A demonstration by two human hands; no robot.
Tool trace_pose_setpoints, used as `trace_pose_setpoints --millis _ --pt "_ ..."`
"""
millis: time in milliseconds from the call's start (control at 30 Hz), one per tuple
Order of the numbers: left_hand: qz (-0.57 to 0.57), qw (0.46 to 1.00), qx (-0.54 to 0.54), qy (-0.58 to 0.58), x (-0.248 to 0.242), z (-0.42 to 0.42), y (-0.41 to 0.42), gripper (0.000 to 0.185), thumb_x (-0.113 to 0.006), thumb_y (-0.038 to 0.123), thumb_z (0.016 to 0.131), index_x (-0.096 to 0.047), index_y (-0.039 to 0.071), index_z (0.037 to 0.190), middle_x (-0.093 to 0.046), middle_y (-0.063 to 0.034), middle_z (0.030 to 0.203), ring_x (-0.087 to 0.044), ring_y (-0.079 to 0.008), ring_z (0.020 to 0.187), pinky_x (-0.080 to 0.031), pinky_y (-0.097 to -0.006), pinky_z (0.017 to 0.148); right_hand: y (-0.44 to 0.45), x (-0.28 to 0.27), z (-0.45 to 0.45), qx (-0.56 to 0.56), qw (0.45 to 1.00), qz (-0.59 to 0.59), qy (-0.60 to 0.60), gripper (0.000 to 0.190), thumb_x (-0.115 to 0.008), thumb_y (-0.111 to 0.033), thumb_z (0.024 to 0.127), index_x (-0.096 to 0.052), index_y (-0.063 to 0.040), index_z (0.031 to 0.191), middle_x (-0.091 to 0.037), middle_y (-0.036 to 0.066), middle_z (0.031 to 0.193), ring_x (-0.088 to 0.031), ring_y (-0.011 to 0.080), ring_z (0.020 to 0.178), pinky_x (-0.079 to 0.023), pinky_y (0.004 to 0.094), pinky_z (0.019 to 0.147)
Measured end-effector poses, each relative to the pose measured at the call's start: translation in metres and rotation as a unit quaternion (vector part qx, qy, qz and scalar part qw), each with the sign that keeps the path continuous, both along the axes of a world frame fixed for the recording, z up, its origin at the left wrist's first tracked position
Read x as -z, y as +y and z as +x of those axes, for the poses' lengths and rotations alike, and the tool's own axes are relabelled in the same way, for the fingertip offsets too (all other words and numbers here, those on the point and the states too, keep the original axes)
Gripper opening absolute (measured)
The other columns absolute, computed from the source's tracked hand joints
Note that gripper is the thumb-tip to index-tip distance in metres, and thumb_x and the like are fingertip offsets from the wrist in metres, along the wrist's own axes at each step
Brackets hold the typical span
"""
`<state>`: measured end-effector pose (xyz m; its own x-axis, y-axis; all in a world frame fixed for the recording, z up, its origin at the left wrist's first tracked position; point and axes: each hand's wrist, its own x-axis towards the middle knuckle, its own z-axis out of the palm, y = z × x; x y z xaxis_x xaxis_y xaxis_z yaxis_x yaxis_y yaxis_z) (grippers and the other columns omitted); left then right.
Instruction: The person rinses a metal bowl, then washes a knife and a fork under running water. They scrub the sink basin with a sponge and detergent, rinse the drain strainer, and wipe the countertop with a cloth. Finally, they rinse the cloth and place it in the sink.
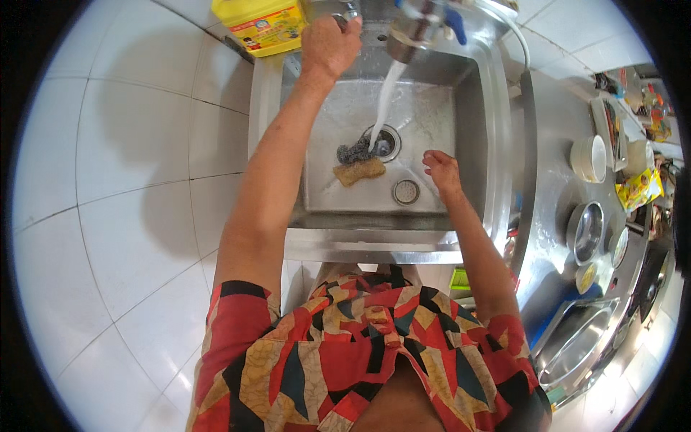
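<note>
At the sink's back left, my left hand (330, 46) is closed on a metal tap (351, 9), mostly covered by the fingers. Water (386, 97) pours from a wide spout (407, 46) toward the drain hole (384, 144) of the stainless steel sink (432, 113). Beside that hole lie a dark wire scourer (353, 153) and a worn yellow-brown sponge (359, 171). A round perforated drain strainer (406, 192) rests on the sink floor nearer to me. My right hand (444, 171) hovers over the basin's right side, fingers loosely curled, nothing visible in it.
A yellow jug (262, 27) with a printed label stands at the back left, against the tiled wall (135, 135). Along the right, a steel counter (556, 135) carries stacked white bowls (589, 158), a metal bowl (586, 232), a yellow packet (641, 189) and a steel basin (577, 345).
</note>
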<state>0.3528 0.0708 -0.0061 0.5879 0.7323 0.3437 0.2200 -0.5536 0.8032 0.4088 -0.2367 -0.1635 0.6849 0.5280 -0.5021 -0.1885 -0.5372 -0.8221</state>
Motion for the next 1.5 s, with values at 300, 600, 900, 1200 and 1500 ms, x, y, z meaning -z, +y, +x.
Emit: trace_pose_setpoints --millis 300,600,900,1200,1500 --pt "0.094 0.989 0.024 0.113 0.013 -0.01 -0.019 0.075 -0.065 0.046 0.08 -0.041 -0.002 0.132 -0.063 -0.0179 0.108 -0.062 -0.0323 0.097 -0.048 -0.0397 0.085 -0.016 0.011 -0.049 -0.624 0.697 -0.278 -0.217 0.019 -0.056 -0.013 0.079 -0.069 -0.009 0.093 -0.067 0.013 0.099 -0.064 0.0286 0.096 -0.052 0.043 0.075" --pt "0.115 0.813 0.165 0.547 0.208 -0.087 -0.145 0.113 -0.079 0.044 0.063 -0.009 0.013 0.147 -0.046 -0.0238 0.13 -0.046 -0.0387 0.12 -0.021 -0.0683 0.099 -0.025 0.063 -0.034 -0.664 0.634 -0.16 -0.363 0.012 -0.058 -0.015 0.076 -0.069 -0.014 0.072 -0.068 0.008 0.08 -0.067 0.0252 0.075 -0.052 0.04 0.06" --pt "0.028 0.755 0.002 0.655 0.184 -0.131 -0.094 0.12 -0.079 0.049 0.062 -0.001 0.012 0.146 -0.034 -0.0239 0.139 -0.037 -0.039 0.126 -0.026 -0.0592 0.102 0.038 0.059 -0.011 -0.492 0.703 -0.032 -0.513 0.01 -0.058 -0.011 0.073 -0.065 -0.01 0.065 -0.063 0.01 0.073 -0.066 0.0231 0.07 -0.049 0.0375 0.051" --pt "-0.01 0.903 0.186 0.388 0.122 -0.165 -0.094 0.069 -0.072 0.027 0.076 -0.042 -0.001 0.132 -0.034 -0.0243 0.14 -0.037 -0.036 0.127 -0.032 -0.0416 0.105 0.081 0.04 -0.065 -0.457 0.769 -0.031 -0.446 0.014 -0.06 -0.011 0.068 -0.069 -0.008 0.079 -0.066 0.012 0.085 -0.066 0.0257 0.082 -0.053 0.0413 0.065" --pt "-0.173 0.817 0.307 0.456 0.08 -0.11 -0.058 0.044 -0.063 0.016 0.085 -0.052 0.006 0.126 -0.061 -0.0125 0.11 -0.059 -0.0209 0.102 -0.047 -0.0305 0.085 0.014 -0.08 -0.09 -0.38 0.819 -0.13 -0.409 0.01 -0.063 -0.015 0.072 -0.062 -0.006 0.077 -0.064 0.013 0.088 -0.065 0.0298 0.084 -0.051 0.0466 0.063"
